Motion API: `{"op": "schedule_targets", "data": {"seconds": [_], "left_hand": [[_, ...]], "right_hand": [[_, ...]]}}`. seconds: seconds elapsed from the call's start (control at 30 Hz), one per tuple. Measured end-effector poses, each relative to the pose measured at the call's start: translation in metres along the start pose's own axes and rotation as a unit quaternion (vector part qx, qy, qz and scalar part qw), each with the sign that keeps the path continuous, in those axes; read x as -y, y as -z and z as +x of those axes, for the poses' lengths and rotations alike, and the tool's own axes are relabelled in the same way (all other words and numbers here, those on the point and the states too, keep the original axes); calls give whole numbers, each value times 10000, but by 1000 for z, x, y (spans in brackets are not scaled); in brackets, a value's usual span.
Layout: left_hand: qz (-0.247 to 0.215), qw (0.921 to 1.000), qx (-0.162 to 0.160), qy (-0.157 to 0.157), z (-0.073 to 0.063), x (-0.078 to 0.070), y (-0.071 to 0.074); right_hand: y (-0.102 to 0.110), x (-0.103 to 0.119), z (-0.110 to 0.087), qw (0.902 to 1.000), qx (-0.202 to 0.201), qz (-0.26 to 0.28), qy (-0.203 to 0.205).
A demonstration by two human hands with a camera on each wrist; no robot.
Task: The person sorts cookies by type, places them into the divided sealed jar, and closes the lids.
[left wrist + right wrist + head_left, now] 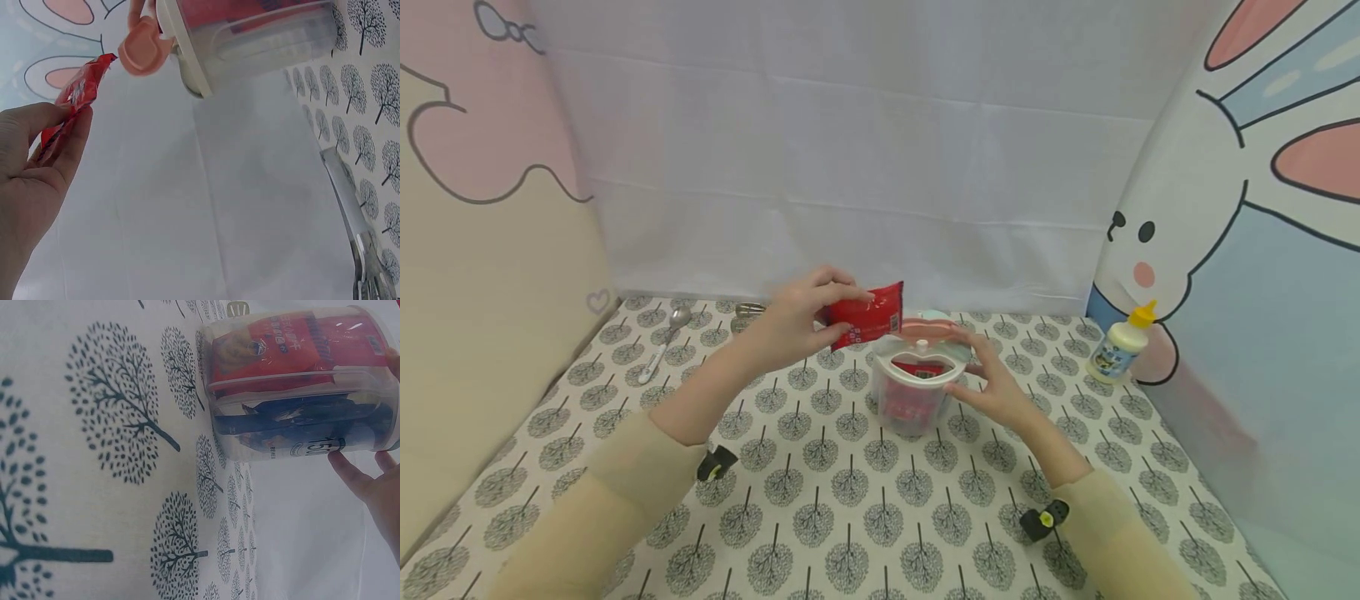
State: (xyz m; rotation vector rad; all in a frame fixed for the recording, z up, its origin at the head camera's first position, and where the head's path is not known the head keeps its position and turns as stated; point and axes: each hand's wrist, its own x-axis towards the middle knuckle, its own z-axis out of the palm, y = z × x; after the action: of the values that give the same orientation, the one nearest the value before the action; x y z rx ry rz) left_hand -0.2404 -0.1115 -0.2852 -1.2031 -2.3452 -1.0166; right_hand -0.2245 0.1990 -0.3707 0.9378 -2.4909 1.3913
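Observation:
My left hand (793, 321) pinches a red snack packet (876, 315) between thumb and fingers, above and left of a clear plastic container (898, 408). The container stands upright with a white-rimmed lid, whose salmon-pink flap (927, 330) is raised off the opening. Red packaging shows through that opening. In the right wrist view, a red packet (265, 347) and a dark blue packet (300, 419) are visible through the wall. My right hand (1000, 392) holds the container at its right side near the rim, thumb in front; its farther fingers are partly hidden.
A metal spoon (662, 346) with a pale handle lies at the left. Behind my left wrist lies a metal whisk-like utensil (748, 310), partly covered. A white bottle with a yellow cap (1122, 343) stands at the right edge of the tree-patterned tablecloth (880, 517).

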Motion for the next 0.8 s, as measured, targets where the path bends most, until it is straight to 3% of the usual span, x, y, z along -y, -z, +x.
{"op": "schedule_targets", "data": {"seconds": [0.2,0.3,0.57,0.8], "left_hand": [[162,9969,91,-760,19,-8,-24],[148,9956,226,-903,26,-8,-33],[53,9890,1056,-1036,36,-7,-45],[53,9863,1448,-791,41,-8,-44]], "right_hand": [[0,0,-1,10000,36,9,91],[0,0,0,10000,19,-27,87],[-1,1,-1,9999,70,-99,-52],[-1,2,0,9998,76,-135,120]]}}
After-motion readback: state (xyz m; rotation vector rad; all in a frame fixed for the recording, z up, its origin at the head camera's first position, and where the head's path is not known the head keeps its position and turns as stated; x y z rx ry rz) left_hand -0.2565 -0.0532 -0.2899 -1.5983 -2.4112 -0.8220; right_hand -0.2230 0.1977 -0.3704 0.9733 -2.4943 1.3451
